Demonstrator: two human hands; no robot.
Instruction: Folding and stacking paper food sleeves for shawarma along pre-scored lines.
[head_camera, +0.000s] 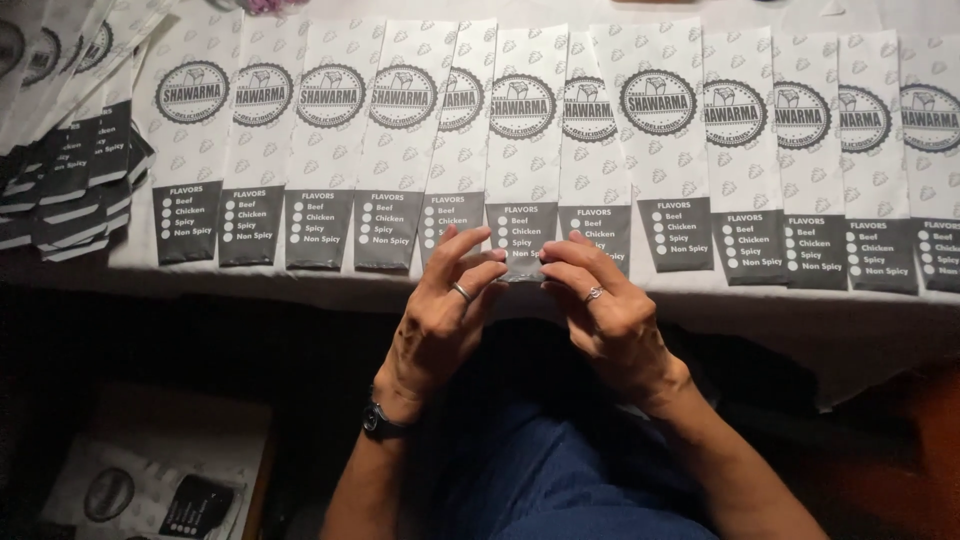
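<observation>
White-covered table (700, 310) brightly lit; dark floor below, deep shadow.

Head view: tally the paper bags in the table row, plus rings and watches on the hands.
Paper bags in the row: 12
Rings: 2
Wristwatch: 1
Total: 15
Fanned pile at left not counted. Left hand and right hand pinch one row bag.

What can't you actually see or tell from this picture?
Head view only:
- Bottom edge of the middle paper sleeve: covered by the left hand and right hand.
- Rightmost sleeve: cut off by the frame edge.
- Stack in the box below: too dark.
</observation>
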